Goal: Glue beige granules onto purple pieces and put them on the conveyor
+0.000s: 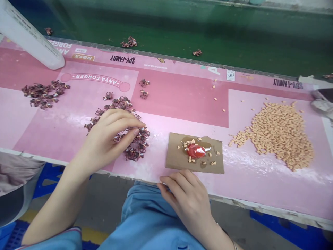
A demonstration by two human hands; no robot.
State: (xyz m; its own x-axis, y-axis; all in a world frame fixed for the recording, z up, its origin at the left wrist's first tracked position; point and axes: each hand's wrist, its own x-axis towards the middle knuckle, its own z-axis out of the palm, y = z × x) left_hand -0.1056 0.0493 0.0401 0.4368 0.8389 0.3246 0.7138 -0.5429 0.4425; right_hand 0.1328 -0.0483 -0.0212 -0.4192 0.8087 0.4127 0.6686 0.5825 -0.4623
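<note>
My left hand [111, 135] reaches over a pile of small dark maroon figures [136, 149], palm down. Its thumb and index finger come together at one maroon figure [143, 128] at the pile's right edge. My right hand [187, 194] is at the table's front edge, fingers curled, thumb and index tips close together; whatever they hold is too small to make out. Just beyond it lies a brown cardboard piece [174, 156] bearing a glossy red blob [195, 151], a pale tip sticking out, and several scattered beige bits [213, 163] in a wet stain.
A large heap of small beige pieces [281, 135] spreads over the right side of the pink table [179, 93]. Another group of maroon figures [44, 93] lies at left, near a white bottle [33, 38]. More figures [130, 42] rest on the green surface [166, 27] behind.
</note>
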